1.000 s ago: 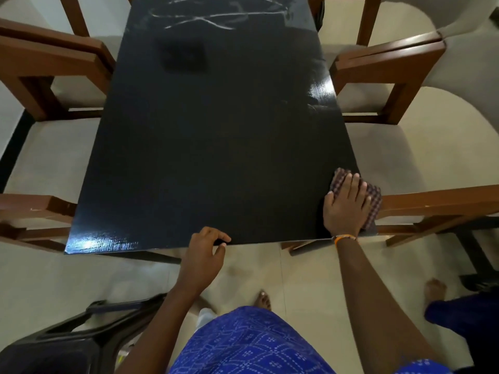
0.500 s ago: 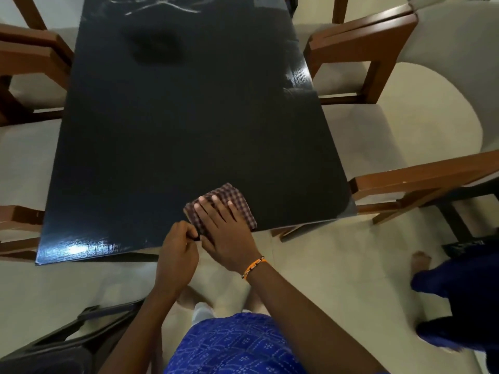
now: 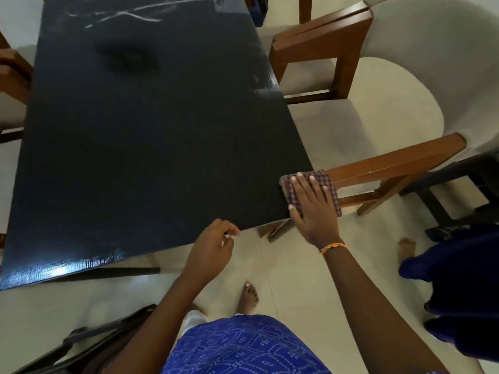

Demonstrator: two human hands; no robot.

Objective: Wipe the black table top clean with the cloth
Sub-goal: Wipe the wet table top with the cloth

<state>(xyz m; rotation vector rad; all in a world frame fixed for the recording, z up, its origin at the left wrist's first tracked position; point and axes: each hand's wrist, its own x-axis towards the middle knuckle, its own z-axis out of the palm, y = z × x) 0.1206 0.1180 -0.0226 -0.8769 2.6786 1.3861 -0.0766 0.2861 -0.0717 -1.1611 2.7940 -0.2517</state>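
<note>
Black table top (image 3: 151,147): one cloth (image 3: 310,188) under right hand (image 3: 314,209), left hand (image 3: 209,252) idle.

table top (image 3: 151,136): black, glossy, fine grain showing in glare at near left corner (pale smears at far edge) | cloth (image 3: 328,184): checked woven fabric, matt | chair arms (image 3: 391,164): polished brown wood | chair seats (image 3: 378,109): pale matt upholstery
</note>
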